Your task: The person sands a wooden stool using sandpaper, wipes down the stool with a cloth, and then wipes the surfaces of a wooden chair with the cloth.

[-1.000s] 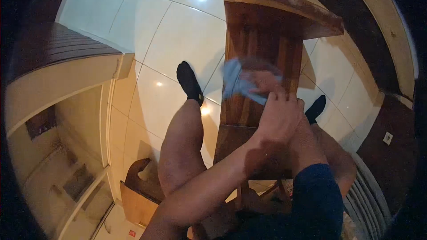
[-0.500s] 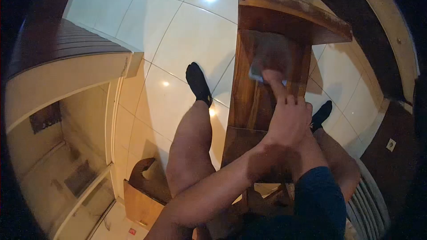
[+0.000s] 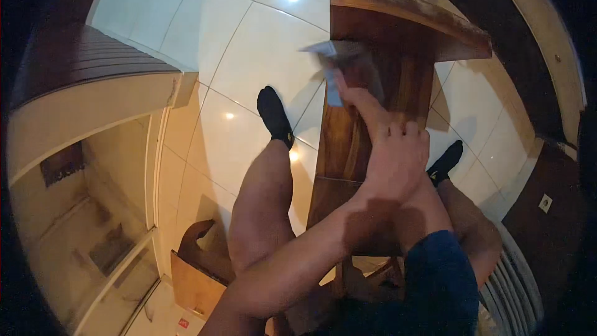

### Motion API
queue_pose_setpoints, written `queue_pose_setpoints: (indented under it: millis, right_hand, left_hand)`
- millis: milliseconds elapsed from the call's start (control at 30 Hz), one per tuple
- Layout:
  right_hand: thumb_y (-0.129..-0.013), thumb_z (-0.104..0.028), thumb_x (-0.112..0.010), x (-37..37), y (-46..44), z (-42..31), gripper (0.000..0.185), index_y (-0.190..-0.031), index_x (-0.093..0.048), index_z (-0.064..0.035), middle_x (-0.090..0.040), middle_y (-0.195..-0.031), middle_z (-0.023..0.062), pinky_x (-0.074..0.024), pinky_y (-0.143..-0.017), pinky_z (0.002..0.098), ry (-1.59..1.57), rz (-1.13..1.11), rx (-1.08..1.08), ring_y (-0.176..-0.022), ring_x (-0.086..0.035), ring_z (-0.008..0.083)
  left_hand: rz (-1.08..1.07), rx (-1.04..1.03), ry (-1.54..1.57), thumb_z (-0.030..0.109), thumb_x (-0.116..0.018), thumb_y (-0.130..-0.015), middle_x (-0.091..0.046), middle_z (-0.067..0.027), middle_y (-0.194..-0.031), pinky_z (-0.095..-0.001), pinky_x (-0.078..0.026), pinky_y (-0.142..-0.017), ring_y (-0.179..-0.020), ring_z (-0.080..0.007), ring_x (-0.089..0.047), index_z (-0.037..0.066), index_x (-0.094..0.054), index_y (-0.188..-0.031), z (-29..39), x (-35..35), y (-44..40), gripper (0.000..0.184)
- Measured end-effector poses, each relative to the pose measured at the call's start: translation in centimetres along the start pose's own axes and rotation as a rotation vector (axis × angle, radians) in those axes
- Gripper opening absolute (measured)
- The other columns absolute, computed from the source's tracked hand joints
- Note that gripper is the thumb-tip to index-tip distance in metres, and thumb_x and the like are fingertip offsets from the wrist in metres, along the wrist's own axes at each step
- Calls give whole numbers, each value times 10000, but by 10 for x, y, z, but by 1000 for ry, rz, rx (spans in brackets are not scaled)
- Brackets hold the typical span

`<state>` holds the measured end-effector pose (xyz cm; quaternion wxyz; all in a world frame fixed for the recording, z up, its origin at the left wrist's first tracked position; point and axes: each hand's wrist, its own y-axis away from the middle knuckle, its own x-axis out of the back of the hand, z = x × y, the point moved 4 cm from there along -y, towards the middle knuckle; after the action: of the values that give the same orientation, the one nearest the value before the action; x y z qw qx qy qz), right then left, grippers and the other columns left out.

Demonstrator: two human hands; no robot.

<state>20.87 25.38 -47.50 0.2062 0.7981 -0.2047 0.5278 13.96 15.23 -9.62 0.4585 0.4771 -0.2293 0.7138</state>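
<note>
My right hand point(image 3: 359, 101) is blurred but grips a thin greyish-blue cloth point(image 3: 334, 90) over the left side of a brown wooden piece of furniture point(image 3: 404, 99). One flap of the cloth sticks out past the wood's left edge. My left hand point(image 3: 398, 157) lies across the right arm near the wrist, its fingers curled round it. A dark blue sleeve point(image 3: 441, 274) covers the upper right arm. The wooden piece lies between my legs, with a thick curved rail point(image 3: 410, 15) at its far end.
Black-socked feet point(image 3: 275, 112) rest on glossy floor tiles point(image 3: 242, 68) either side of the wood. A pale cabinet with glass panels point(image 3: 93, 205) stands at left. Near it is a small wooden piece point(image 3: 196, 283). At right are a dark panel with a socket point(image 3: 545, 203) and ribbed grey material point(image 3: 513, 286).
My right hand and the cloth have shifted left, to the wood's left edge, and the cloth has flared up. The left hand has moved slightly left and up with the right arm.
</note>
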Motion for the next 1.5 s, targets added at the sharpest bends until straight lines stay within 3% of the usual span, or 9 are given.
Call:
queue_pose_setpoints:
  millis: [400,500,600,700,867,967,1067,1333,1500]
  right_hand:
    - [-961,-466,-521,76,73,42,561,-1431,-519,-160,-514,-1426,182,-296,-1157,503,197,-611,-151,-1327,-452,351]
    - [-943,-454,-560,87,106,16,534,-1384,-588,-154,-590,-1364,181,-343,-1130,506,174,-608,193,-1269,-529,343]
    - [-911,-494,-585,96,129,43,507,-1241,-702,-127,-657,-1260,204,-352,-1111,529,-63,-43,1029,-1194,-582,366]
    - [-938,-496,-530,90,111,110,474,-1090,-750,-105,-593,-1339,228,-316,-1117,563,139,-542,-408,-1321,-474,377]
    - [-972,-430,-522,113,124,82,444,-1241,-689,-119,-515,-1445,210,-234,-1172,560,427,-257,-510,-1421,-356,354]
    - [-1040,-417,-419,170,181,30,519,-1389,-553,-57,-374,-1548,275,-214,-1160,658,-125,-349,218,-1391,-376,479]
    - [-1000,-427,-500,134,196,13,574,-1447,-497,-67,-376,-1563,223,-207,-1190,564,457,-100,1224,-1429,-343,420]
    - [-946,-470,-586,94,90,32,657,-1458,-493,-69,-387,-1563,217,-257,-1185,511,-68,-648,-112,-1443,-356,383]
    - [-939,-476,-581,95,140,-8,600,-1385,-564,-74,-468,-1494,223,-316,-1148,523,121,-671,382,-1399,-422,370]
  left_hand:
    - [-168,4,-96,199,-592,-888,-666,-137,-1056,-408,-475,-801,-963,-269,-643,74,-669,-1064,10,-6,12,230]
    - [-184,14,-86,234,-603,-900,-641,-134,-1085,-468,-419,-926,-1061,-308,-602,74,-668,-1159,11,-13,12,311]
    - [-168,7,-120,221,-616,-875,-653,-127,-1060,-421,-467,-810,-993,-306,-626,55,-670,-1105,9,-18,13,289]
    - [-197,11,-112,217,-615,-876,-646,-120,-1030,-426,-465,-817,-980,-302,-626,50,-669,-1119,5,-16,17,300]
    - [-259,85,-115,252,-584,-922,-641,-128,-1116,-487,-405,-932,-1077,-316,-604,99,-684,-1135,8,-21,15,281]
    - [-256,35,-92,212,-599,-893,-646,-121,-1039,-445,-457,-837,-976,-299,-627,69,-663,-1145,10,-25,14,297]
    - [-292,52,-51,215,-591,-899,-645,-129,-1057,-447,-453,-842,-981,-303,-625,73,-657,-1155,10,-29,9,300]
    - [-296,126,-105,260,-552,-946,-629,-154,-1184,-511,-394,-959,-1119,-339,-580,68,-636,-1241,9,-23,10,363]
    - [-341,75,-118,233,-569,-923,-639,-147,-1137,-471,-432,-897,-1041,-307,-608,64,-652,-1177,12,-22,11,316]
